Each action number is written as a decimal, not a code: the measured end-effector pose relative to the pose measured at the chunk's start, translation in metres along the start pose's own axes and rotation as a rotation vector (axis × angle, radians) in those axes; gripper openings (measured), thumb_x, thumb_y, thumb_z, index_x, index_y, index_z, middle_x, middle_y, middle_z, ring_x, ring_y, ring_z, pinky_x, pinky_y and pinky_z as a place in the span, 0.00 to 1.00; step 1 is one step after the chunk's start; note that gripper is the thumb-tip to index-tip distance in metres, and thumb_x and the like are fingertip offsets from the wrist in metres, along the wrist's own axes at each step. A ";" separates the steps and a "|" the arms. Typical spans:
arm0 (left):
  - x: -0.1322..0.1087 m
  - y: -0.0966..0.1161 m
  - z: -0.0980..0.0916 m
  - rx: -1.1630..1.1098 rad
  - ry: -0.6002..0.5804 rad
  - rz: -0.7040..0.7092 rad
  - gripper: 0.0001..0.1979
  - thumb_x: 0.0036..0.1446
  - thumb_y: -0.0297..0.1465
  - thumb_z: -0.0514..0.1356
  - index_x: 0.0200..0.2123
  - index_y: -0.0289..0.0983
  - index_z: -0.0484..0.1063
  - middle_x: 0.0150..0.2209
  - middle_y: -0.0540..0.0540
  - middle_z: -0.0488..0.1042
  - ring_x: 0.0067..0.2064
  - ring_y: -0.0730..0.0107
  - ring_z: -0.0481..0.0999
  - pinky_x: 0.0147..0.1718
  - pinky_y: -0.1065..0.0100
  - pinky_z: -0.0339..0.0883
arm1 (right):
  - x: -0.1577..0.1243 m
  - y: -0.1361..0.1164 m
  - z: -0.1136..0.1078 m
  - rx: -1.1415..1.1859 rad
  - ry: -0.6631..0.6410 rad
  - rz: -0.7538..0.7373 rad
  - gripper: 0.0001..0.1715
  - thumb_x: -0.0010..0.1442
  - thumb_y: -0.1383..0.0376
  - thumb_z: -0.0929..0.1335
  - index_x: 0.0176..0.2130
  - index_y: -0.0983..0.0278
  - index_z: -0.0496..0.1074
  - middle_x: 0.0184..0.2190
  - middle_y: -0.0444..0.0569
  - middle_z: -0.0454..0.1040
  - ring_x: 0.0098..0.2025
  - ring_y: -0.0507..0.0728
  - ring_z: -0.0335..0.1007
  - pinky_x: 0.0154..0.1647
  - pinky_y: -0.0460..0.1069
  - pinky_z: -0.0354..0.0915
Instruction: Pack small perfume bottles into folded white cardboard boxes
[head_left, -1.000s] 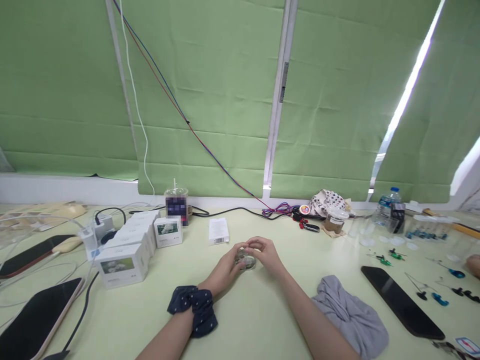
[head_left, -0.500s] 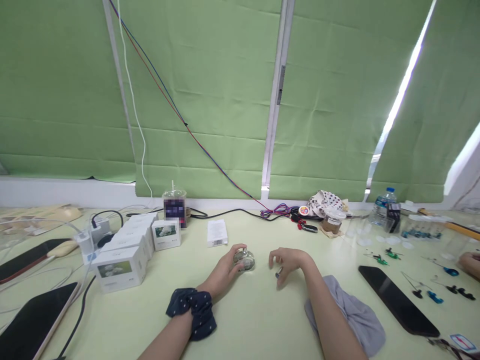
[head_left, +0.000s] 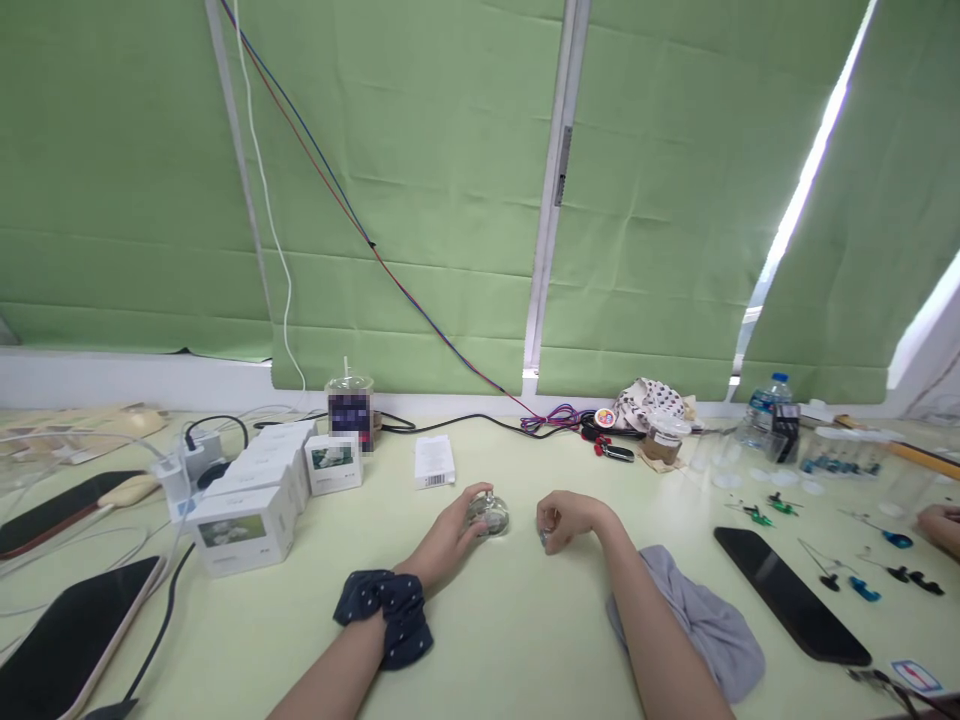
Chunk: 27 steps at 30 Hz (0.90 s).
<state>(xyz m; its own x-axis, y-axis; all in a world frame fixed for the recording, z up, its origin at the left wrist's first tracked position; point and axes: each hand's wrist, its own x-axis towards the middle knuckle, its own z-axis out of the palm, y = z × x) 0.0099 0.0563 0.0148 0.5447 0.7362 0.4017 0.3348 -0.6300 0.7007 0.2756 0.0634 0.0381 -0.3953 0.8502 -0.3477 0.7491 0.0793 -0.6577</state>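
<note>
A left hand (head_left: 454, 527) curls around a round, clear glass bottle (head_left: 493, 517) on a pale green desk (head_left: 510, 630), apparently to steady it. Nearby, the right hand (head_left: 571, 517) closes its fingers on a small silvery piece (head_left: 544, 538), mostly hidden. A bunched grey cloth (head_left: 701, 630) crowds the right forearm; a flat white box (head_left: 434, 460) lies beyond.

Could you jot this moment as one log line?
left hand: holds clear bottle | right hand: apart from bottle, small silvery piece in grasp | beyond: white box
</note>
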 end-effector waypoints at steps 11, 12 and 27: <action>0.002 -0.006 0.004 -0.013 0.014 0.012 0.24 0.60 0.31 0.53 0.59 0.44 0.54 0.53 0.43 0.66 0.50 0.64 0.68 0.52 0.58 0.60 | 0.004 0.001 0.002 0.279 0.166 -0.139 0.19 0.46 0.55 0.72 0.32 0.67 0.72 0.26 0.45 0.71 0.24 0.50 0.69 0.25 0.46 0.67; 0.002 -0.006 0.004 -0.011 0.020 0.003 0.25 0.60 0.31 0.54 0.60 0.44 0.52 0.49 0.43 0.68 0.48 0.65 0.69 0.51 0.58 0.61 | 0.003 -0.004 0.002 0.307 0.206 -0.190 0.21 0.48 0.53 0.71 0.33 0.67 0.73 0.27 0.46 0.71 0.23 0.49 0.68 0.25 0.46 0.66; 0.000 -0.001 0.003 -0.033 0.045 -0.016 0.34 0.58 0.30 0.55 0.64 0.45 0.42 0.38 0.48 0.70 0.39 0.68 0.70 0.46 0.58 0.63 | 0.022 -0.083 -0.008 0.122 0.337 -0.555 0.14 0.43 0.59 0.76 0.29 0.65 0.75 0.34 0.47 0.68 0.29 0.50 0.68 0.31 0.46 0.66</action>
<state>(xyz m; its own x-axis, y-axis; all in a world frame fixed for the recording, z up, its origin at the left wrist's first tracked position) 0.0119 0.0565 0.0122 0.5042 0.7571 0.4155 0.3172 -0.6099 0.7263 0.2089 0.0796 0.0903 -0.5027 0.8180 0.2796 0.4090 0.5100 -0.7567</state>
